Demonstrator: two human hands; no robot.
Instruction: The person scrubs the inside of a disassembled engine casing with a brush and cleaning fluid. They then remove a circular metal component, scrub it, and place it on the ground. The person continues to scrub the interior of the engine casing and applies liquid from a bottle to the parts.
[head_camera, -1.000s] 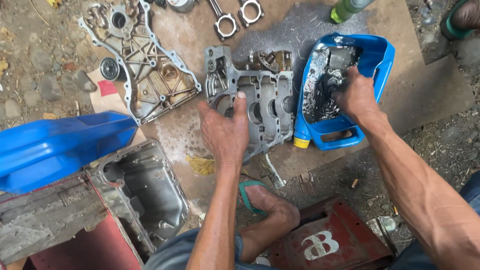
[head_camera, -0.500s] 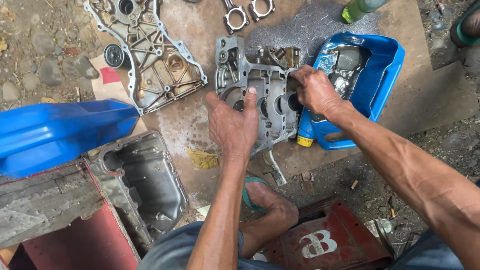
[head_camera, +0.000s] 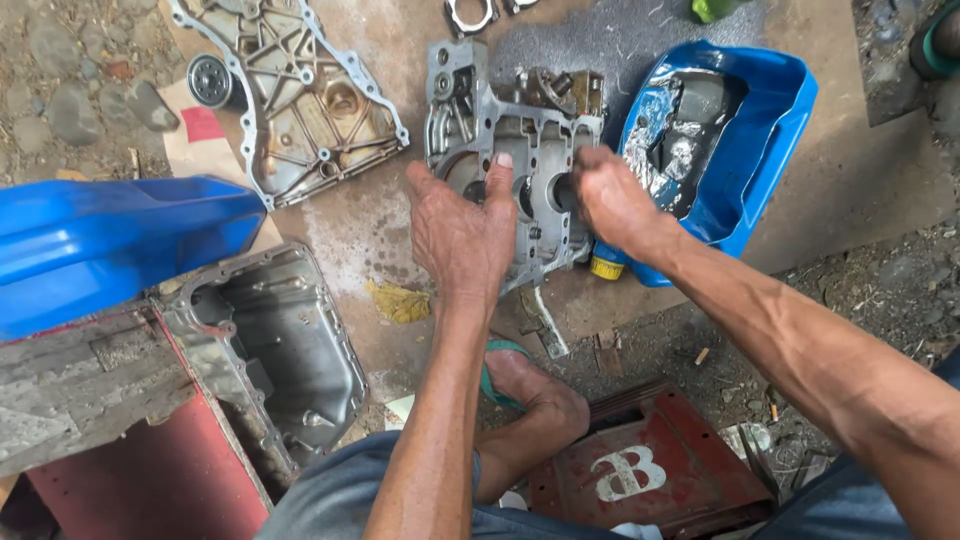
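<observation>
Grey engine casting (head_camera: 520, 160) under left hand (head_camera: 462, 232), fingers spread flat; right hand (head_camera: 612, 200), grip pinching its edge.

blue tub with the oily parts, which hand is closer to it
Right. The right hand is beside the blue tub's left rim; the left hand rests farther left on the grey engine casting.

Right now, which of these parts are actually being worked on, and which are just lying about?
In hand:
left hand and right hand, both on the grey engine casting.

Lying about:
timing cover
oil pan
blue tub
blue container
small round filter
</observation>
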